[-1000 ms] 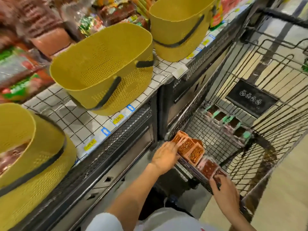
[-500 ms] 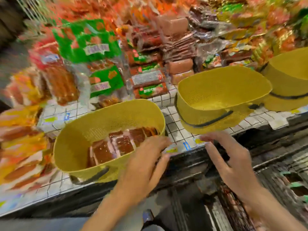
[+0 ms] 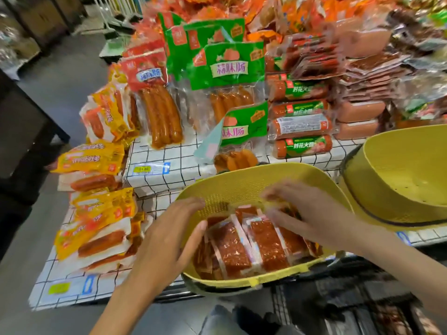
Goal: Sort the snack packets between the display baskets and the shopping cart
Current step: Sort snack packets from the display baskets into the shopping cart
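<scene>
A yellow perforated basket stands at the front edge of the display shelf and holds several clear packets of red-brown snack slabs. My left hand hovers over the basket's left rim with its fingers straight, the thumb close to the packets. Blurred by motion, my right hand reaches into the basket from the right, its spread fingers lying on the upper packets. Neither hand plainly grips a packet. The dark wire of the shopping cart shows at the bottom right.
A second yellow basket, tilted and empty inside, sits to the right. Sausage packs in green, red and yellow-orange wrappers and ham rolls crowd the checked shelf cloth. Grey aisle floor lies to the left.
The view swung from the cart up to the shelf. Both hands left the packets in the cart and moved to the filled basket, now reaching inside it.
</scene>
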`<action>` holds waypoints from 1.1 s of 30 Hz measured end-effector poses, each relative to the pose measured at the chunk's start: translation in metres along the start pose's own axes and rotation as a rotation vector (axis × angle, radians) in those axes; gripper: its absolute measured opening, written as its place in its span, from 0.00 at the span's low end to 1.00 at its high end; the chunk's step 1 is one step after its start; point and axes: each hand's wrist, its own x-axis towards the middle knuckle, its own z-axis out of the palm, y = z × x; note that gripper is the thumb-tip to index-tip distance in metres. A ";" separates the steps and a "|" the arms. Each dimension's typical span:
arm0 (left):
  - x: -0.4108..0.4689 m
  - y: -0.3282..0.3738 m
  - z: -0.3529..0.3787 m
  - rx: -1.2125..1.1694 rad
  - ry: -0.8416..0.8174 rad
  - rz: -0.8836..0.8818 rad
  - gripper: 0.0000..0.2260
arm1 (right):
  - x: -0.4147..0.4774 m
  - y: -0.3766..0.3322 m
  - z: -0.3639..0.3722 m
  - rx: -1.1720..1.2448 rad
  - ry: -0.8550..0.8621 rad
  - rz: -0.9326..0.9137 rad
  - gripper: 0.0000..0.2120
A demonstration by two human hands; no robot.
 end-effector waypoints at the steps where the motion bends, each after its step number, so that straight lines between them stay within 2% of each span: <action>1: -0.001 -0.002 0.002 -0.008 -0.007 -0.013 0.21 | 0.010 0.000 0.006 -0.093 -0.155 0.008 0.27; 3: -0.004 -0.005 0.004 -0.040 0.002 -0.024 0.20 | 0.030 -0.003 0.025 -0.243 -0.375 -0.072 0.34; 5: -0.006 -0.007 0.006 -0.058 0.024 -0.012 0.19 | 0.045 -0.007 0.049 -0.427 -0.472 -0.174 0.41; 8: -0.009 -0.012 0.008 -0.082 0.035 -0.038 0.19 | 0.059 -0.012 0.078 -0.622 -0.408 -0.246 0.44; 10: -0.010 -0.016 0.009 -0.096 0.035 -0.064 0.19 | 0.063 -0.015 0.083 -0.569 -0.354 -0.220 0.42; 13: -0.010 -0.015 0.010 -0.100 0.036 -0.088 0.18 | 0.062 -0.018 0.078 -0.337 -0.268 -0.133 0.38; 15: -0.009 -0.011 0.009 -0.102 0.022 -0.130 0.19 | 0.061 -0.020 0.064 0.017 -0.195 0.023 0.26; 17: -0.006 -0.004 0.006 -0.142 -0.006 -0.234 0.25 | 0.061 -0.021 0.042 0.446 -0.200 0.156 0.13; 18: -0.002 0.001 0.005 -0.205 -0.022 -0.294 0.28 | 0.063 -0.021 0.031 0.624 -0.208 0.151 0.10; 20: 0.010 0.012 0.003 -0.427 -0.026 -0.390 0.32 | 0.068 -0.024 0.013 0.906 -0.211 0.116 0.11; 22: 0.024 0.018 0.004 -0.655 0.023 -0.465 0.26 | 0.074 -0.027 0.005 0.999 -0.169 0.093 0.11; 24: 0.034 0.022 0.007 -0.755 0.059 -0.514 0.16 | 0.077 -0.022 0.006 0.891 -0.106 0.067 0.09; 26: 0.036 0.022 0.010 -0.792 0.085 -0.565 0.09 | 0.070 -0.004 0.007 0.558 -0.180 0.054 0.11; 29: 0.032 0.020 0.015 -0.881 0.086 -0.621 0.09 | 0.050 0.022 0.024 -0.151 -0.547 -0.023 0.32; 30: 0.032 0.020 0.017 -0.884 0.075 -0.624 0.10 | 0.044 0.026 0.031 -0.337 -0.603 -0.071 0.38; 32: 0.032 0.019 0.019 -0.878 0.064 -0.611 0.11 | 0.042 0.027 0.043 -0.488 -0.575 -0.119 0.40; 33: 0.032 0.019 0.020 -0.883 0.063 -0.606 0.11 | 0.043 0.027 0.044 -0.455 -0.524 -0.117 0.37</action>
